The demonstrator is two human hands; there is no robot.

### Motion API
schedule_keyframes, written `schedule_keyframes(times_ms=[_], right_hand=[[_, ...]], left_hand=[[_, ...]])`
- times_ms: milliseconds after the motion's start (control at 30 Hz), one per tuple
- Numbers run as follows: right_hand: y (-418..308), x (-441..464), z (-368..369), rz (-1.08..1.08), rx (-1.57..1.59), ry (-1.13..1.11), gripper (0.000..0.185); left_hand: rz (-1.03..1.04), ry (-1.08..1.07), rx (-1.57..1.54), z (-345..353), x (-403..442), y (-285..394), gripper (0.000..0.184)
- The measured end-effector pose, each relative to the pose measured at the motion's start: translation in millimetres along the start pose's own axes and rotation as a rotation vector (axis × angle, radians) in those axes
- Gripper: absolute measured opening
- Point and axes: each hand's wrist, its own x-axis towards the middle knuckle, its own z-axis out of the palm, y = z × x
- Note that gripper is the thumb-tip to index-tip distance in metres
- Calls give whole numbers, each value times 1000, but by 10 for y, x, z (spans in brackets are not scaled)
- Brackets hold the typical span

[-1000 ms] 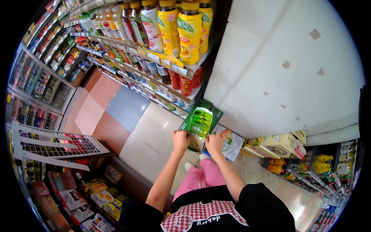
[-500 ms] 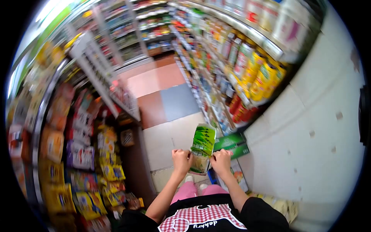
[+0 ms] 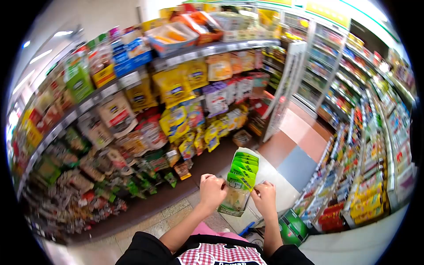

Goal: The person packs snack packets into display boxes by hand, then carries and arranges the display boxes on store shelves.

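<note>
An open display box (image 3: 232,204) with a row of green snack packets (image 3: 243,170) is held out in front of my body. Its near part shows a pale inside without packets. My left hand (image 3: 213,193) is closed on the box's left side. On the opposite side, my right hand (image 3: 265,196) pinches the box's right edge close to the nearest packet. Whether its fingertips also touch that packet, I cannot make out.
Shelving on the left carries hanging yellow snack bags (image 3: 172,86) and an orange box (image 3: 201,28) on top. A white rack (image 3: 287,90) stands at its far end. Stocked shelves (image 3: 369,176) line the right. A green carton (image 3: 292,227) sits on the floor by my right arm.
My view has swung left, so the left shelves now fill much more of it. Both hands keep hold of the box, and its packets now appear more fanned out.
</note>
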Motion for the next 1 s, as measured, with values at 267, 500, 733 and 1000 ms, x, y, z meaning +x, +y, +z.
schedule_keyframes(times_ms=[267, 500, 733, 1000], right_hand=[[-1255, 308, 552, -333, 119, -161, 18], [-2421, 236, 1319, -557, 205, -273, 13], [-3787, -213, 2128, -652, 316, -466, 14], [-5305, -831, 2953, -937, 432, -630, 14]], left_hand=[[-264, 215, 102, -1209, -656, -531, 16], [-381, 411, 253, -2196, -1477, -1115, 11], [-484, 546, 410, -3232, -2563, -1709, 9], [-682, 770, 533, -4222, -3825, -2079, 9]])
